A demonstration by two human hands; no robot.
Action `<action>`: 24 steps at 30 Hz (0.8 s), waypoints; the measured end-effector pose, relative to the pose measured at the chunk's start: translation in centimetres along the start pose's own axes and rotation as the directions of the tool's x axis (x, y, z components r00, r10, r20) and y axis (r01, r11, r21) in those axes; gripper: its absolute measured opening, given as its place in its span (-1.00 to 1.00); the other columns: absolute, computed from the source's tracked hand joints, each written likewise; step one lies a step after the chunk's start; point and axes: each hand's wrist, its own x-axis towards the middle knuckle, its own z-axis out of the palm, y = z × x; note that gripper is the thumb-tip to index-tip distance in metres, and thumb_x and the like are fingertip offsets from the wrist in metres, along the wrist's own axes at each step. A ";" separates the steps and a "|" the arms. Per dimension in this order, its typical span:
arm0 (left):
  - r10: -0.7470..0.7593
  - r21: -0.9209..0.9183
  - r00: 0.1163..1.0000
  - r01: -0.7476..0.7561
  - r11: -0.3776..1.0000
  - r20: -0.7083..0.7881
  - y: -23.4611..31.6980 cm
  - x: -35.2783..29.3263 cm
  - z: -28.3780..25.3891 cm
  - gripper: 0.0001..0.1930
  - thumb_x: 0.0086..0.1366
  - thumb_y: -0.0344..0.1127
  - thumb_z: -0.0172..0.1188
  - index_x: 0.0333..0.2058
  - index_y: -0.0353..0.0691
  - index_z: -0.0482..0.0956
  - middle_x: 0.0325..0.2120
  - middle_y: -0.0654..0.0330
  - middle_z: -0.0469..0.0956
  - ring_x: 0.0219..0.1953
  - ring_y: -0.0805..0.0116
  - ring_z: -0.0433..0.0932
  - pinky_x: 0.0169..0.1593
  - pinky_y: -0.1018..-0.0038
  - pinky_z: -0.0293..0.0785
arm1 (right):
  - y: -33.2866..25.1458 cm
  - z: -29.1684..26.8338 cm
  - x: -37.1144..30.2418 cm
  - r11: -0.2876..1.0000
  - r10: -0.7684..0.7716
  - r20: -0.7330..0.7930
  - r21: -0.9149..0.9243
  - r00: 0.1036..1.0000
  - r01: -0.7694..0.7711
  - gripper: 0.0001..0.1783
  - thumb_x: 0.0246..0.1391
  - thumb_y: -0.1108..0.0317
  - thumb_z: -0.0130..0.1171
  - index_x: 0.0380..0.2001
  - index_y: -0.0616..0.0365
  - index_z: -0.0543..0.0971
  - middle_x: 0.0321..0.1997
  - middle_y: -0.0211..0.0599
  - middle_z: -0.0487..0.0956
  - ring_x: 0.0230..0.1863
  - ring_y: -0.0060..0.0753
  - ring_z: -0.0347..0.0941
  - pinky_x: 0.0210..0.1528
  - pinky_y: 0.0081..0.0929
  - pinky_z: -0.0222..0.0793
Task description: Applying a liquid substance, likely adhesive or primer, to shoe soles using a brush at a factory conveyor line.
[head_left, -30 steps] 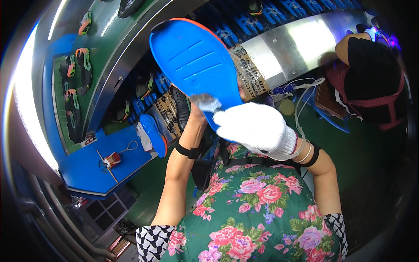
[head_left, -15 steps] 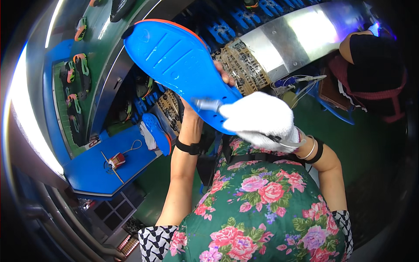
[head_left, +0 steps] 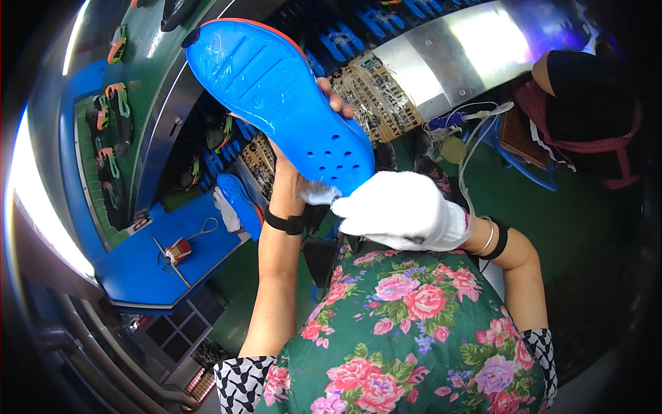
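- On the blue tabletop [head_left: 148, 276] at lower left lay a second blue sole [head_left: 240, 205].
- The bare left hand [head_left: 303, 172] grasped the blue rubber shoe sole with orange rim [head_left: 276, 96], now swung further toward the upper left than a second before.
- The white-gloved right hand [head_left: 403, 210] pinched a small pale cloth [head_left: 318, 193] against the sole's heel end, having slid down from mid-sole.

The shoe sole [head_left: 276, 103] stood propped on the left hand [head_left: 303, 172], fingertips [head_left: 336, 103] hooked over its right edge. The gloved right hand [head_left: 403, 210] sat just right of those fingers, pressing a cloth [head_left: 318, 193] against the sole's near end. Another sole [head_left: 241, 203] lay left, on the bench [head_left: 138, 276].
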 end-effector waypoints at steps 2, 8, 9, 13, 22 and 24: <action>0.030 0.077 0.997 -0.024 0.997 -0.074 0.1 -0.6 0.0 0.18 0.03 0.77 -0.02 0.14 -0.38 0.43 -0.17 -0.11 0.59 -0.03 -0.11 0.60 0.01 0.03 0.65 | 0.2 -0.9 0.3 0.991 0.054 -0.052 0.124 0.997 -0.047 -0.67 -0.05 0.52 0.44 -0.15 0.01 0.77 -0.10 -0.24 0.75 -0.15 -0.21 0.69 -0.14 -0.34 0.60; -0.106 0.162 0.991 0.118 0.980 -0.081 1.5 0.3 -0.1 0.23 0.08 0.81 -0.21 0.19 -0.39 0.40 -0.12 -0.11 0.58 -0.09 -0.08 0.61 -0.04 0.01 0.64 | 0.0 0.2 -0.6 0.991 0.021 0.007 -0.131 1.000 -0.020 -0.69 0.07 0.48 0.33 -0.07 0.07 0.74 -0.01 -0.20 0.73 -0.06 -0.15 0.67 -0.05 -0.27 0.61; -0.100 0.158 0.991 0.112 0.981 -0.085 1.4 0.3 0.1 0.23 0.08 0.81 -0.21 0.19 -0.39 0.40 -0.12 -0.11 0.58 -0.09 -0.08 0.61 -0.04 0.01 0.64 | -0.3 -0.2 -0.9 0.995 0.072 0.092 -0.080 0.993 -0.065 -0.69 0.06 0.47 0.35 -0.08 0.07 0.75 -0.01 -0.19 0.73 -0.06 -0.16 0.67 -0.07 -0.28 0.61; -0.120 0.069 0.987 0.128 0.989 -0.109 1.4 0.3 0.6 0.37 -0.03 0.89 -0.42 0.24 -0.39 0.36 -0.06 -0.14 0.56 -0.12 -0.06 0.63 -0.04 0.00 0.64 | 0.4 -1.1 -0.1 0.973 0.096 -0.026 0.214 0.995 -0.088 -0.68 -0.05 0.46 0.43 -0.15 0.06 0.75 -0.11 -0.27 0.75 -0.19 -0.21 0.67 -0.15 -0.28 0.60; -0.252 0.273 0.932 0.321 0.907 -0.259 2.8 1.2 0.2 0.35 -0.04 0.87 -0.33 0.31 -0.33 0.33 0.01 -0.13 0.53 -0.14 0.02 0.60 0.00 0.05 0.57 | 0.8 -0.4 -0.7 0.987 0.021 0.124 0.153 0.992 -0.040 -0.71 0.03 0.40 0.40 -0.12 0.05 0.74 -0.07 -0.24 0.73 -0.17 -0.24 0.67 -0.20 -0.33 0.61; -0.214 0.332 0.911 0.336 0.881 -0.353 3.0 1.2 0.2 0.36 -0.05 0.88 -0.35 0.31 -0.34 0.33 0.00 -0.14 0.53 -0.14 -0.02 0.61 -0.04 0.06 0.60 | 1.1 -1.1 0.2 0.958 0.058 0.095 0.275 0.994 -0.082 -0.71 -0.01 0.44 0.42 -0.15 0.04 0.75 -0.07 -0.27 0.74 -0.16 -0.24 0.67 -0.15 -0.31 0.61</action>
